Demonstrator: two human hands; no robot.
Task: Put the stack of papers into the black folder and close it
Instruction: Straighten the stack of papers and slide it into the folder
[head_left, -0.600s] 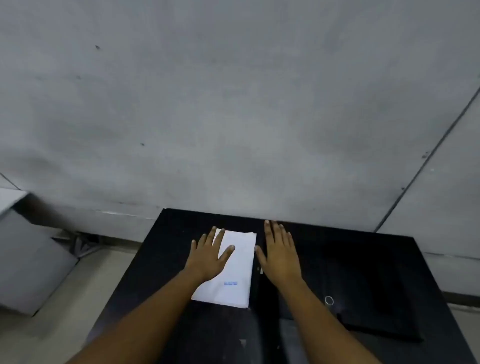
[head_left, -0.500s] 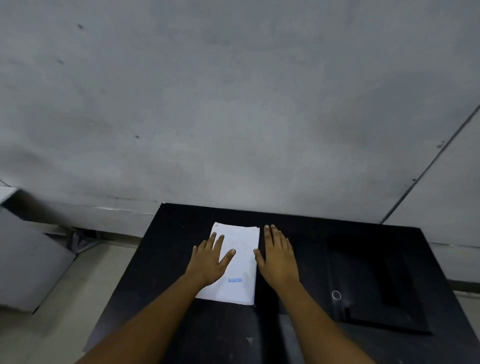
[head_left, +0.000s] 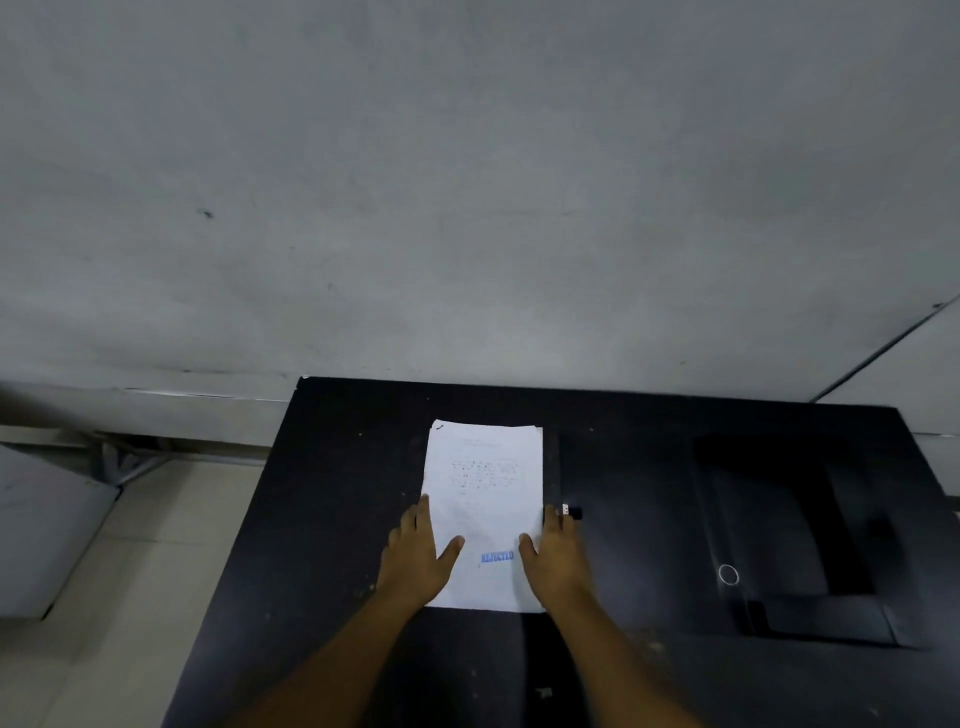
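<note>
The left hand lies flat and spread, palm down, on the near left edge of the stack of papers; its fingers point toward 12 o'clock and its thumb reaches out toward 2 o'clock over the white sheet. It grips nothing, only presses. The right hand lies the same way on the near right edge of the stack, fingers flat and released, thumb angled toward 10 o'clock onto the paper. Between the two thumbs, on the top sheet, sits a blue stamp with blurred letters. Faint lines of print show in the upper half of the sheet, too small to read, and a small dark mark sits at its far left corner.

The stack lies lengthwise on a black table, roughly in the middle of its width, with its far edge short of the table's far edge. Just past the right hand's fingertips, at 1 o'clock from that hand, a small dark thing with a pale end lies touching or just beside the paper's right edge; what it is cannot be told.

Well apart at 3 o'clock from the hands, the black folder lies on the table, hard to separate from the dark top. A small ring shows near its near left corner.

Behind the table stands a grey wall.
</note>
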